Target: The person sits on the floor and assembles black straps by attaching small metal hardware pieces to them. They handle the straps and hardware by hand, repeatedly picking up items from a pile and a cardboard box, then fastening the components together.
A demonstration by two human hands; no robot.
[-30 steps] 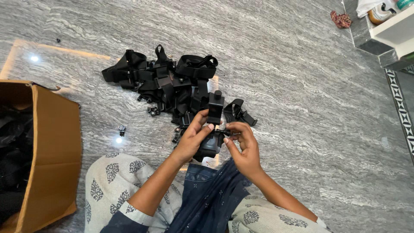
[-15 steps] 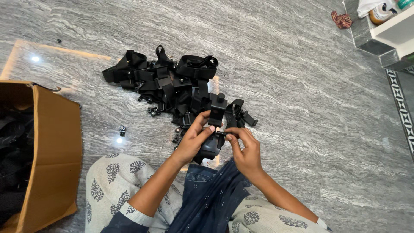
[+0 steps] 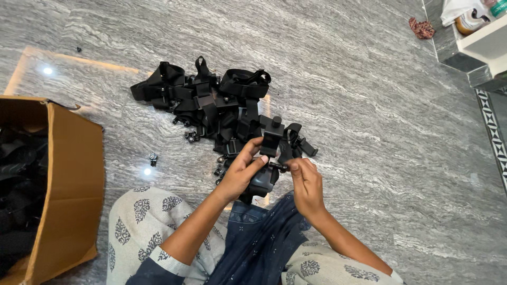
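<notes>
Your left hand [image 3: 240, 171] wraps around a black clamp mount [image 3: 266, 158], fingers closed on its body and holding it above your lap, upright, with its knobbed top pointing away from you. Your right hand [image 3: 306, 182] pinches the small black screw [image 3: 279, 167] at the mount's side between thumb and fingertips, a narrow grip. Just beyond your hands a pile of black straps and mounts [image 3: 211, 103] lies on the grey stone floor [image 3: 369, 116]. A lone small black knob [image 3: 153, 157] sits apart to the left, near the open cardboard box [image 3: 68, 184].
</notes>
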